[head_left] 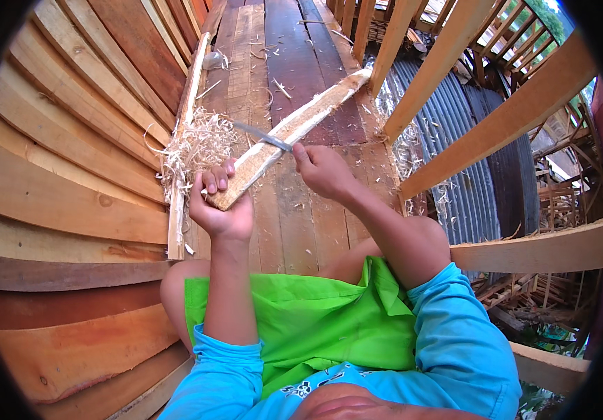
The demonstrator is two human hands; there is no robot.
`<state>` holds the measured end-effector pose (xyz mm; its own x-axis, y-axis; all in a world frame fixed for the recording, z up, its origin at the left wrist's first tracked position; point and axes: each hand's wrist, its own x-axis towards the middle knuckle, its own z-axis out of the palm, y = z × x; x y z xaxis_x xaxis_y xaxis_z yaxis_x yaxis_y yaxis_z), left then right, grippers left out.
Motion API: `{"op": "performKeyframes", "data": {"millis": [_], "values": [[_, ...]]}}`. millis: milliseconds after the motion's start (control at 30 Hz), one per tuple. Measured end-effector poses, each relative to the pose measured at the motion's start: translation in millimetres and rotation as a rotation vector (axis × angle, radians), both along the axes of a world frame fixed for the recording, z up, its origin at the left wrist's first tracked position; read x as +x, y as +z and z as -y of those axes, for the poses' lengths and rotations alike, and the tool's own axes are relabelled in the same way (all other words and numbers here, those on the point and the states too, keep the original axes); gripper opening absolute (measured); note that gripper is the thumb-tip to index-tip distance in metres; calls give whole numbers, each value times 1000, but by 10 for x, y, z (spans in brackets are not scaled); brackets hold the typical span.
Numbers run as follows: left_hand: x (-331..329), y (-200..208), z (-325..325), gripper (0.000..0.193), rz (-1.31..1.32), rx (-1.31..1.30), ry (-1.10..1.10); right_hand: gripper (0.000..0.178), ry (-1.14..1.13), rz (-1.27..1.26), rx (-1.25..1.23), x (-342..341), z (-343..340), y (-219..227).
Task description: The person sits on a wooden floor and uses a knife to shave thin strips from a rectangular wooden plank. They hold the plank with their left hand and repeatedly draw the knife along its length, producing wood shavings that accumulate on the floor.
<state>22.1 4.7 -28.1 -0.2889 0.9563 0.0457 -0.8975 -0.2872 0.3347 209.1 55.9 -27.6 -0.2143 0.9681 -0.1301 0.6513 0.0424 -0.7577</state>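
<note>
A long pale wooden strip (301, 120) slants from near my lap up to the railing at the far right. My left hand (221, 203) is closed around its near end, fingers over the left edge and palm beneath. In my right hand (324, 170), fingers wrapped tight, is a knife (274, 141) whose grey blade lies across the strip and points left. The fist hides the knife's handle. Curly wood shavings (200, 147) are heaped just left of the strip, beyond my left hand.
A second pale strip (176, 217) lies along the foot of the plank wall (70, 161) on the left. Slanted wooden railing posts (497, 129) stand on the right, with corrugated metal sheets (455, 164) beyond them. Shavings are scattered over the plank floor (294, 217).
</note>
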Motion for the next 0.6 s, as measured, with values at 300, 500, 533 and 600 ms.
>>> {"op": "performKeyframes", "data": {"millis": [300, 500, 533, 600], "values": [[27, -132, 39, 32, 38, -100, 49, 51, -129, 259, 165, -292, 71, -18], [42, -162, 54, 34, -13, -118, 61, 53, -208, 312, -27, 139, -445, -190], [101, -93, 101, 34, -77, -74, 53, 55, -279, 295, -66, 448, -580, -108], [341, 0, 92, 36, -194, 21, 4, 58, -420, 275, -58, 1151, -895, -497]]}}
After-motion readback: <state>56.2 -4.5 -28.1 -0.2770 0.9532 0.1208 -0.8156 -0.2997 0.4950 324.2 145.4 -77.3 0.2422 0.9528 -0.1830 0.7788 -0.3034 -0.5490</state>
